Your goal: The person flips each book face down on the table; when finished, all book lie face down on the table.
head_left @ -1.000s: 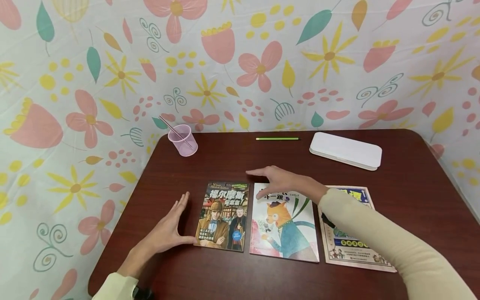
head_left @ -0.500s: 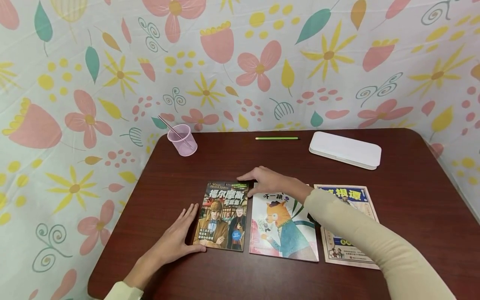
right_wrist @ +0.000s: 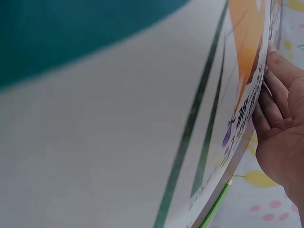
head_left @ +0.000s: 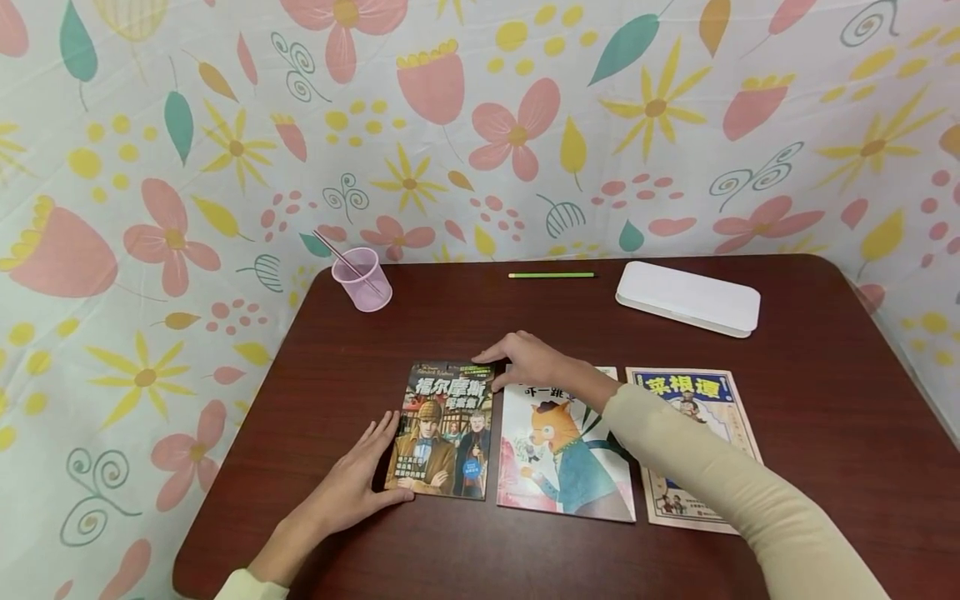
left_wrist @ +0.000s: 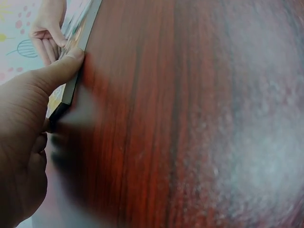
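A paperback book (head_left: 442,442) with detectives on its cover lies flat, leftmost of three books on the table. My left hand (head_left: 345,492) pinches its near-left corner, fingers along the left side and thumb on the near edge. The left wrist view shows that thumb (left_wrist: 71,57) pressed on the book's near edge (left_wrist: 75,80). At the far-right corner, my right hand (head_left: 528,360) pinches the same book, index finger at the top edge and thumb at the right side. My right wrist hangs over the middle book (head_left: 566,471), which has an orange cat on its white cover.
A third book (head_left: 712,396) lies at right, partly hidden by my right sleeve (head_left: 712,467). Along the back stand a pink cup (head_left: 363,292) holding a thin stick, a green pencil (head_left: 551,275) and a white case (head_left: 690,302). A flowered cloth (head_left: 480,125) hangs behind the table.
Over the first half second, my right hand moved left from the middle book to the detective book's far-right corner. My left hand moved right onto its near-left corner. Since then both have stayed there.
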A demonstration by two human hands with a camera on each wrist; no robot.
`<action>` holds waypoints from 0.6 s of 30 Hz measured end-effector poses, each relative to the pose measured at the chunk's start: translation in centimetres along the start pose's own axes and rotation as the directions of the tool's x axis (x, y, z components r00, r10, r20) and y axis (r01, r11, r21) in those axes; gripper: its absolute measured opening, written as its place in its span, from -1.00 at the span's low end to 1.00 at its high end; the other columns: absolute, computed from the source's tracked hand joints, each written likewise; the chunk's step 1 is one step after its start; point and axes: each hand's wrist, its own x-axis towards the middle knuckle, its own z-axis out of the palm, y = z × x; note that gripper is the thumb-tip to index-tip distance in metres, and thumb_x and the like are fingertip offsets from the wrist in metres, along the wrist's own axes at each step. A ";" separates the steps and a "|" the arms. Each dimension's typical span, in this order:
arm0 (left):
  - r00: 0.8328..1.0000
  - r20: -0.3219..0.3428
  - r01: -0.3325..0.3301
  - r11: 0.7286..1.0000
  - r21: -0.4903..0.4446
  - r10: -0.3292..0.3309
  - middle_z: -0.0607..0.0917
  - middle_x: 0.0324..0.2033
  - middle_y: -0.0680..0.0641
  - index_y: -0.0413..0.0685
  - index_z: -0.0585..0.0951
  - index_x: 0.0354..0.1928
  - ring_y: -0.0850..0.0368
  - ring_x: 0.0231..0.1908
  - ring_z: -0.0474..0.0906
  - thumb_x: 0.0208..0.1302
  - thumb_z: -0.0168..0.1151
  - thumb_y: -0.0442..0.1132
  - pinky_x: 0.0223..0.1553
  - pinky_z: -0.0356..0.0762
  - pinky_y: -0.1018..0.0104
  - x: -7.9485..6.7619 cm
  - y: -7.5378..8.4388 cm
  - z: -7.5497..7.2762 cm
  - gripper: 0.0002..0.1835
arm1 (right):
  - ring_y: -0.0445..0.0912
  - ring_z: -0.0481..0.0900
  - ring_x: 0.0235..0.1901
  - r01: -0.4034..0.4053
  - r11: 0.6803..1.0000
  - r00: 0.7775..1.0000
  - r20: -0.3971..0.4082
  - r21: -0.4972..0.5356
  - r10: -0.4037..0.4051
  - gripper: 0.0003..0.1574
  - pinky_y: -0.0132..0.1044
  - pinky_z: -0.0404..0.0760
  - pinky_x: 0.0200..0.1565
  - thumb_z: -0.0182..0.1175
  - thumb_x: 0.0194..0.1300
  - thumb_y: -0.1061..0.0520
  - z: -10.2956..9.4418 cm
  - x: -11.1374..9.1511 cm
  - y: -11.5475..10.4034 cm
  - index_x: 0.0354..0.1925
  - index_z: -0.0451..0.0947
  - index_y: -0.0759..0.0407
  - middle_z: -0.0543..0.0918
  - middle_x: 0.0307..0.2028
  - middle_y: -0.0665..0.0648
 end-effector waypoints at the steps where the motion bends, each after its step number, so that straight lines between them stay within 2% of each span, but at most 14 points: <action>1: 1.000 -0.005 -0.002 1.000 -0.014 0.002 -0.06 0.69 -0.11 0.03 -0.06 0.74 -0.26 0.63 -0.13 0.20 0.43 0.42 0.45 0.22 -0.35 -0.1 0.0 0.0 0.29 | -0.22 0.57 -0.52 0.006 1.000 1.000 -0.004 0.000 -0.006 -0.32 -0.38 0.49 -0.45 0.53 0.27 0.21 0.0 0.0 0.0 0.34 0.64 0.19 0.78 0.12 0.17; 5: 0.999 -0.038 -0.025 0.996 -0.081 0.022 0.01 0.68 -0.10 0.07 -0.02 0.74 -0.28 0.62 -0.07 0.20 0.52 0.29 0.43 0.24 -0.38 -0.3 -0.3 0.1 0.26 | -0.21 0.58 -0.50 0.014 1.000 1.000 -0.021 0.017 -0.014 -0.34 -0.37 0.50 -0.44 0.55 0.25 0.23 0.1 0.0 0.0 0.31 0.66 0.21 0.78 0.12 0.18; 9: 0.996 -0.067 -0.059 0.988 -0.142 0.050 0.10 0.65 -0.08 0.08 0.00 0.74 -0.27 0.60 -0.01 0.20 0.56 0.19 0.42 0.29 -0.31 -0.4 -0.5 0.2 0.24 | -0.20 0.58 -0.47 0.000 0.999 1.000 -0.027 0.033 0.001 -0.35 -0.36 0.50 -0.43 0.55 0.25 0.23 0.1 0.0 0.1 0.30 0.68 0.19 0.77 0.14 0.17; 15: 0.991 -0.100 -0.106 0.962 -0.251 0.084 0.16 0.63 -0.01 0.09 -0.02 0.74 -0.10 0.54 0.23 0.19 0.63 -0.03 0.41 0.34 -0.17 -0.5 -0.4 0.3 0.24 | -0.18 0.50 -0.51 -0.036 0.998 0.999 -0.017 0.056 0.037 -0.32 -0.34 0.47 -0.42 0.54 0.27 0.23 0.2 -0.1 0.2 0.34 0.65 0.14 0.72 0.23 0.19; 18: 0.990 -0.113 -0.112 0.947 -0.301 0.082 0.15 0.63 -0.02 0.08 -0.04 0.74 -0.09 0.47 0.36 0.20 0.62 -0.13 0.39 0.40 -0.05 -0.6 -0.1 0.4 0.24 | -0.19 0.43 -0.56 -0.040 0.998 0.999 -0.009 0.048 0.040 -0.29 -0.35 0.46 -0.42 0.53 0.28 0.23 0.2 -0.1 0.1 0.37 0.63 0.14 0.68 0.28 0.21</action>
